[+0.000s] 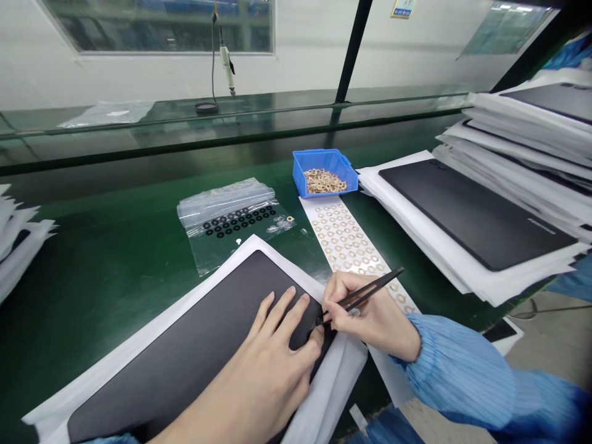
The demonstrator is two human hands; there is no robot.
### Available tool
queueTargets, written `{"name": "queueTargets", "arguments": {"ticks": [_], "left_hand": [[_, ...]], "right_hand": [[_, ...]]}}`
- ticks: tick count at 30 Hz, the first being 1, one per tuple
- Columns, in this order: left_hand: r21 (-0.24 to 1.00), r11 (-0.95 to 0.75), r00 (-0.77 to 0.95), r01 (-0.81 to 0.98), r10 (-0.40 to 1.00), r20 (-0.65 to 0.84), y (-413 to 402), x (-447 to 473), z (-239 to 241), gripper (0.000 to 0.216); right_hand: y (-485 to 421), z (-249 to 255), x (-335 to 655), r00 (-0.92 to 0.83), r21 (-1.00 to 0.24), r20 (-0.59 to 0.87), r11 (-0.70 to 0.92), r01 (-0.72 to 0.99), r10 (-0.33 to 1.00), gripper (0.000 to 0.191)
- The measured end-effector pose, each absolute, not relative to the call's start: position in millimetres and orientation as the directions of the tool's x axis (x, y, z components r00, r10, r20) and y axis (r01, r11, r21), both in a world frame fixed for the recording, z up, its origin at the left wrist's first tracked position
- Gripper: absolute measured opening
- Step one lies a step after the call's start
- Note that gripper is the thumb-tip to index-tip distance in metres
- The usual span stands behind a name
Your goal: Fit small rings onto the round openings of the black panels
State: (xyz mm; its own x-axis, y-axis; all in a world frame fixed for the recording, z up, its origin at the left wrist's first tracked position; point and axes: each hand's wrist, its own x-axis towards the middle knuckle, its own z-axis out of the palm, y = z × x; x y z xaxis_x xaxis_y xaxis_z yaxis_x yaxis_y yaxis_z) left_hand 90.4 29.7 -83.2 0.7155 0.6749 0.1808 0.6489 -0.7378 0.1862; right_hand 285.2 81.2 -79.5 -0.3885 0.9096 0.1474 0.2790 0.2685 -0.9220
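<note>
A dark panel [185, 351] lies on white foam wrap [333, 382] in front of me. My left hand [272, 364] rests flat on the panel's right end, fingers spread. My right hand [365, 314] grips black tweezers [370, 290], whose tips touch the panel's right corner just beside my left thumb. A white strip [342, 237] carrying rows of small tan rings runs under my right hand. A clear plastic sheet [231, 225] with rows of black rings lies beyond the panel.
A blue bin [324, 172] of loose tan rings stands at the strip's far end. Stacks of dark panels in white wrap [476, 216] fill the right side, and more white wrap [18, 240] sits at the left edge. A hanging tool [226, 61] dangles over the back shelf.
</note>
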Motion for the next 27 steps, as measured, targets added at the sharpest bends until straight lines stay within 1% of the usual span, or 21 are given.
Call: {"name": "queueTargets", "arguments": {"ticks": [6,11,19,21,24,27], "left_hand": [[0.206,-0.725,0.702,0.658,0.689,0.182,29,90,-81,0.038],[0.211,-0.722,0.697,0.659,0.692,0.188,29,89,-80,0.038],[0.213,-0.726,0.7,0.654,0.688,0.192,31,92,-79,0.039],[0.219,-0.722,0.7,0.656,0.691,0.182,31,91,-77,0.04],[0.243,-0.721,0.705,0.65,0.69,0.161,30,90,-75,0.039],[0.25,-0.72,0.712,0.647,0.688,0.142,29,89,-75,0.041]], "right_hand": [[82,-80,293,-0.429,-0.971,0.091,0.176,0.162,0.899,0.016],[83,-83,300,-0.438,-0.94,0.179,0.284,0.187,0.881,0.014],[83,-86,299,-0.452,-0.906,0.242,0.367,0.212,0.859,0.014],[83,-85,298,-0.449,-0.907,0.245,0.367,0.206,0.859,0.015],[84,-83,297,-0.423,-0.938,0.228,0.314,0.147,0.877,0.018],[85,-81,295,-0.423,-0.943,0.226,0.306,0.132,0.878,0.017]]}}
